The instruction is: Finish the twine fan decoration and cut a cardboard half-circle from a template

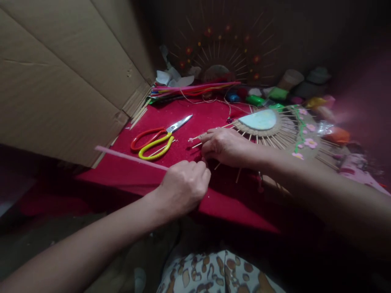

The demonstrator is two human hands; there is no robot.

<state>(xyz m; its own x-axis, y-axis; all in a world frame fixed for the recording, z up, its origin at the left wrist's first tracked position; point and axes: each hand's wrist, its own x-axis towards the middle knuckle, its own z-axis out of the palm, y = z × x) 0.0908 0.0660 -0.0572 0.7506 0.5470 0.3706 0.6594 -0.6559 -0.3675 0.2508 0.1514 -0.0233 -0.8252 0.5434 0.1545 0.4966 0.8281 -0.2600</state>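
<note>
Head view: left hand [187,183] clenches pink strip [131,158]; right hand [224,145] has fingers curled, its hold unclear.

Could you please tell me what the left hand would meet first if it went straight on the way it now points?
The left hand would probably meet the right hand first, though the depth between them is unclear.

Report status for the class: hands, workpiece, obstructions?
Left hand closed on pink strip. Right hand at decorated fan, grip hidden. Scissors nearby, just beyond strip.
</note>
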